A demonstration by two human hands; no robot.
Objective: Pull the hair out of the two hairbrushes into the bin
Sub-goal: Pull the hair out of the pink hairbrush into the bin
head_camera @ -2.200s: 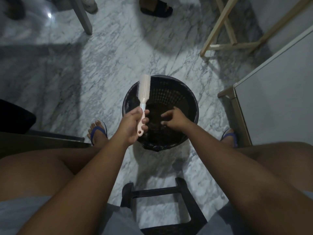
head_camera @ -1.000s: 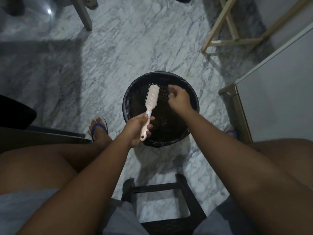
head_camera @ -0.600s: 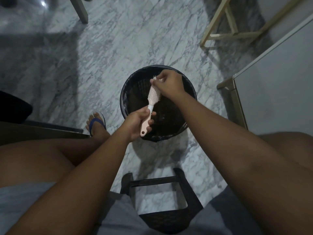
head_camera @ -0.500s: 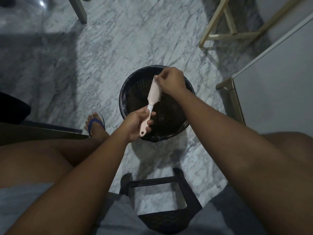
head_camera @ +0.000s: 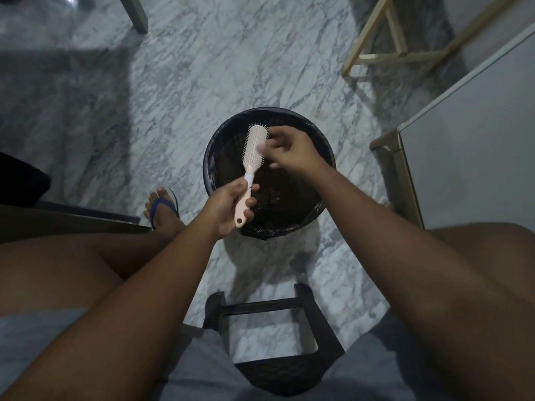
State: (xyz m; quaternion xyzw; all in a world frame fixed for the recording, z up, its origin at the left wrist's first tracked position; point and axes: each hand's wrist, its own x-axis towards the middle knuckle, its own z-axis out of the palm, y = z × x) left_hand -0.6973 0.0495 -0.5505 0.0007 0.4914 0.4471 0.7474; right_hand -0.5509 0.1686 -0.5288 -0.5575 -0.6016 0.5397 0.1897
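Note:
A pink hairbrush (head_camera: 254, 147) is upright over the black bin (head_camera: 292, 111), which stands on the marble floor in front of my knees. My left hand (head_camera: 228, 206) grips the brush by its handle, bristles facing right. My right hand (head_camera: 292, 150) is beside the brush head over the bin. Its blurred fingertips touch the bristles, and the thumb stays apart below them. I cannot see hair between the fingers. Dark hair lies inside the bin. Only one hairbrush is in view.
A black stool (head_camera: 275, 342) stands between my legs. At the right is a white cabinet (head_camera: 463, 175), with a wooden frame (head_camera: 390, 53) behind it. My foot in a blue sandal (head_camera: 162, 209) is left of the bin. Dark furniture (head_camera: 23, 183) sits at the left edge.
The brush turned its bristles toward my right hand. That hand rose from the bin to the brush tip, pinched there, and has now slid down beside the head.

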